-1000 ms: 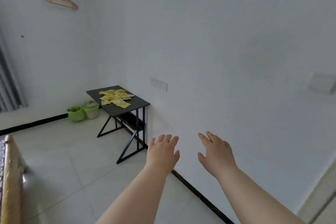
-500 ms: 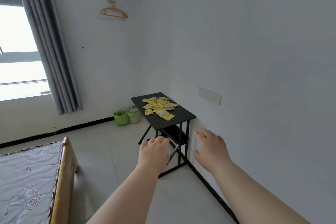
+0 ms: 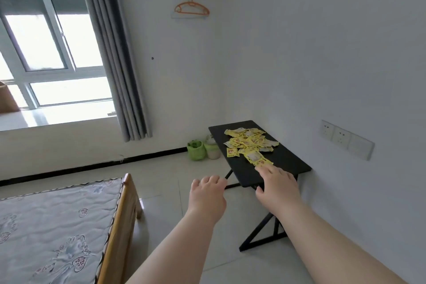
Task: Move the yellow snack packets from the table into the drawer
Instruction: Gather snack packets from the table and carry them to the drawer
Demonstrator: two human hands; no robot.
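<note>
The right hand (image 3: 276, 185) reached out over the near end of the black table (image 3: 289, 161). Its fingers (image 3: 265, 172) were fairly straight, close together and held nothing. Just beyond those fingertips lay the yellow snack packets (image 3: 250, 143), a loose overlapping pile spread along the tabletop. The nearest packet (image 3: 254, 157) lay right at the tip of the forefinger, but whether skin met wrapper could not be told. The thumb hung lower, by the table's near edge.

The left hand (image 3: 208, 193) hovered in the air to the left of the right fingers, off the table and well short of the pile. Its fingers (image 3: 207, 181) were loosely curled downward with nothing in them.

Beyond the left fingers, past the table's far left corner, 2 small vessels stood on the floor by the wall: a green container (image 3: 196, 150) and a pale container (image 3: 213, 148) just beside it. To the right of the right fingers, a row of 3 white wall plates (image 3: 345, 139) sat on the wall above the table. Below and left of the left fingers lay a patterned mattress (image 3: 57, 226) in a wooden bed frame (image 3: 123, 210). High above both hands an orange hanger (image 3: 191, 8) hung on the wall, with a grey curtain (image 3: 115, 53) and a bright window (image 3: 46, 53) farther left.
</note>
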